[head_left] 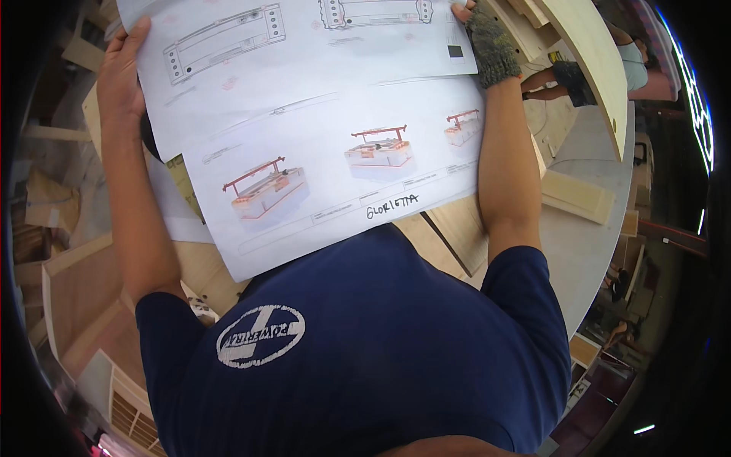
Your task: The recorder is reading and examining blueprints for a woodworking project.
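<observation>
A large white sheet of printed drawings (320, 122) is held up in front of my chest, its top cut off by the upper edge of the view. Outline drawings fill its upper part, and coloured pictures of a counter-like structure run along the lower part, with handwriting at the bottom edge. My left hand (124, 76) grips the sheet's left edge, thumb on the front. At the upper right, my right hand (489, 44), in a dark grey knitted glove with bare fingertips, pinches the right edge. Behind the paper, most of the fingers are hidden.
A pale worktop (582, 251) lies at the right, with a wooden block (579, 196) on it and a curved wooden panel (598, 72) above. Wooden boxes (84, 297) stand at the left. Another person (636, 65) is at the upper right.
</observation>
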{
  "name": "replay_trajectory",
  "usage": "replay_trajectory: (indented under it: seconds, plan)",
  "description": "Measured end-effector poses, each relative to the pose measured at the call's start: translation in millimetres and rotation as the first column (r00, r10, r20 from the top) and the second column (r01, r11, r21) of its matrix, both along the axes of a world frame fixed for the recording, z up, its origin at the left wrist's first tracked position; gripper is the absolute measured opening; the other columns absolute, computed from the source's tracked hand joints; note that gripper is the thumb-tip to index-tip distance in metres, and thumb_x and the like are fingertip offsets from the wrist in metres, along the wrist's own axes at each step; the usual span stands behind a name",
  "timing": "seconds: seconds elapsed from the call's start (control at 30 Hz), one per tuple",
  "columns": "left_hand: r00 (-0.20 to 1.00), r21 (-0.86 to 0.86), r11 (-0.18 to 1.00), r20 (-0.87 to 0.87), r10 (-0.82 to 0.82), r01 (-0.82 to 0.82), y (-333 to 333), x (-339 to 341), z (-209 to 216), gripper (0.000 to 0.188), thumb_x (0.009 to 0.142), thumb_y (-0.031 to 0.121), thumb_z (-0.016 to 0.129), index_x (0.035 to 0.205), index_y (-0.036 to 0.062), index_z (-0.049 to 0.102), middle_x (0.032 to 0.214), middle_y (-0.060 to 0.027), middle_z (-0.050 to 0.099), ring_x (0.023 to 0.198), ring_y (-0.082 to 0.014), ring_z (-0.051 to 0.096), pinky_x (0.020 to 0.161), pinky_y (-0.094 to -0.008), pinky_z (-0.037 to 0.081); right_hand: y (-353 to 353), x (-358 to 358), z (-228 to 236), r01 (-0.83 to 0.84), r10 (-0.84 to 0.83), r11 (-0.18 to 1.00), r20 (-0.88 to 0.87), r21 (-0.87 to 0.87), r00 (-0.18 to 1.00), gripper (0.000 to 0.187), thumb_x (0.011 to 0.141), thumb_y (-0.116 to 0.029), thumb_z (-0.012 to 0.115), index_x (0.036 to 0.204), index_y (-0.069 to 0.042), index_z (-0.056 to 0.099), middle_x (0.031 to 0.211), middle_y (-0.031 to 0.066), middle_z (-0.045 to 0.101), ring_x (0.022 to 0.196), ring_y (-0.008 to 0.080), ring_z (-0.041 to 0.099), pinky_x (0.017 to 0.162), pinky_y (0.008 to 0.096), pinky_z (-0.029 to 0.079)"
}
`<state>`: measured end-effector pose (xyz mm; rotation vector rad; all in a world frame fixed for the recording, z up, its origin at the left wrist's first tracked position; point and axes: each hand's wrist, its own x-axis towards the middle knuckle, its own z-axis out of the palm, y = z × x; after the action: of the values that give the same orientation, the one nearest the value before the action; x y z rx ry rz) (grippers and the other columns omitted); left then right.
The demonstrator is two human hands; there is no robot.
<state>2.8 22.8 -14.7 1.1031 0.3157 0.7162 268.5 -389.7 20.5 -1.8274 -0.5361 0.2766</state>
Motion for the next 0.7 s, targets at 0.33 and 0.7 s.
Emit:
replay_trajectory:
  seconds: [0.33,0.7]
  plan:
    - [1.0,0.01,1.0,-0.027,0.007,-0.007,2,0,-1,0.026,0.09,0.011,0.069,0.11,-0.0022,0.057,0.103,-0.015,0.067,0.086,-0.0204,0.069,0.074,-0.0317,0.06,-6,13,-5,0.146,-0.089,0.947,0.201,-0.287,0.975,0.021,0.094,-0.025,0.058,0.09,-0.004,0.06,0.077,0.0041,0.06,0.069,0.013,0.058,0.06,0.0297,0.049]
    - [1.0,0.012,1.0,-0.007,-0.005,0.005,3,-1,-4,0.026,0.09,0.01,0.068,0.11,-0.0029,0.058,0.103,-0.015,0.067,0.086,-0.0206,0.069,0.075,-0.0314,0.06,-10,26,-14,0.165,-0.025,0.913,0.353,-0.374,0.935,0.02,0.092,-0.022,0.062,0.099,-0.003,0.062,0.086,0.0076,0.065,0.072,0.016,0.063,0.059,0.0282,0.054]
